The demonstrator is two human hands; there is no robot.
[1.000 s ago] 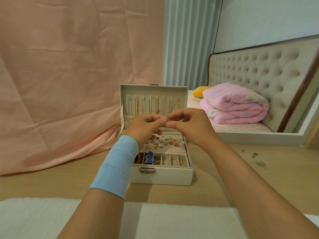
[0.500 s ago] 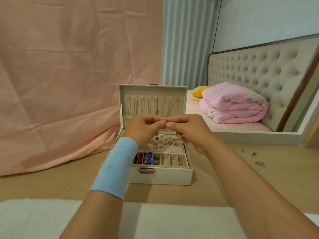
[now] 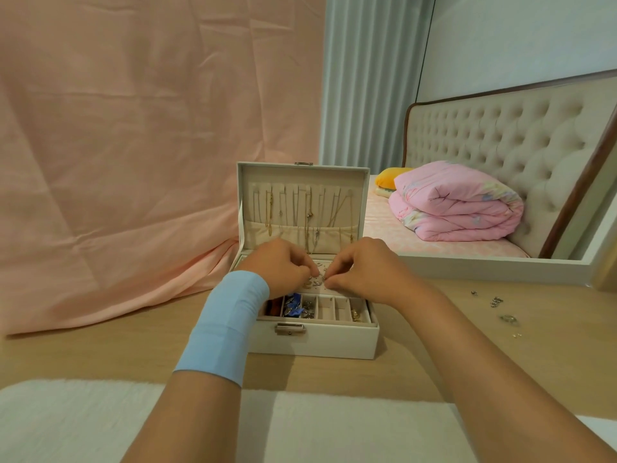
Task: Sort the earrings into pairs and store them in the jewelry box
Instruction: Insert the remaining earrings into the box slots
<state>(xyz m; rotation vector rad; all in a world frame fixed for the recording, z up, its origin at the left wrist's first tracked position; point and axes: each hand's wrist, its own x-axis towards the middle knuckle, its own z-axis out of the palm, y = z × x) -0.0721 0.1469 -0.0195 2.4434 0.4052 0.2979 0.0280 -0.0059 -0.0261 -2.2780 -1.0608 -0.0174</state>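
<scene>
Left hand [image 3: 283,267]: fingers curled, thumb and forefinger tips closed narrow on a tiny earring [image 3: 321,279], low over the jewelry box [image 3: 314,342].
Right hand [image 3: 364,269]: curled the same way, its fingertips meeting the left's on that earring. Which hand bears it is too small to tell.
Earring: held just above the box's pale stud panel [image 3: 329,262], behind the row of front compartments [image 3: 325,309]. Its long axis cannot be made out.
Deciding relation: the panel lies directly under the pinch, so the move is judged a short press straight down, with both hands equally near.
Loose earrings [image 3: 497,301]: on the tabletop [image 3: 100,349], well apart to the right of the box, nearer the right hand.
Risk: the curled fingers hide the panel's holes.
</scene>
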